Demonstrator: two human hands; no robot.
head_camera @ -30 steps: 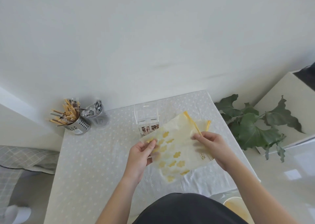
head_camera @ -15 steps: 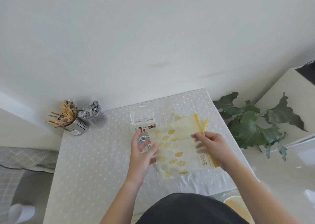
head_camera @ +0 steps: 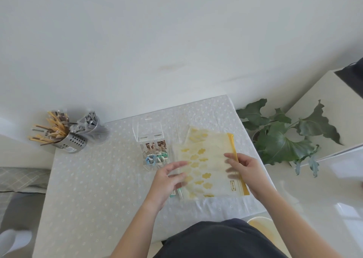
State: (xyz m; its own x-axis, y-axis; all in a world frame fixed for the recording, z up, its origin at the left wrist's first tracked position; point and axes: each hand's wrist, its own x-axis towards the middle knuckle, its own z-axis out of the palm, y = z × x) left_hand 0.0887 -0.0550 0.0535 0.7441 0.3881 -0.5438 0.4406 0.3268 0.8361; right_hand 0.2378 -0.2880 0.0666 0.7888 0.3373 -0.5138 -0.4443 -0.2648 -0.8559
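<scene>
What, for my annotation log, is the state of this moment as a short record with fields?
work: handling a zip bag with a yellow flower print
right hand: pinches the bag at its yellow zip strip
left hand: fingers relaxed, at the bag's left edge, gripping nothing
bag: spread flat, low over the table
clear box: lid open, small coloured items inside, left of the bag
far left corner: metal holder full of wooden sticks
right of table: green plant
</scene>
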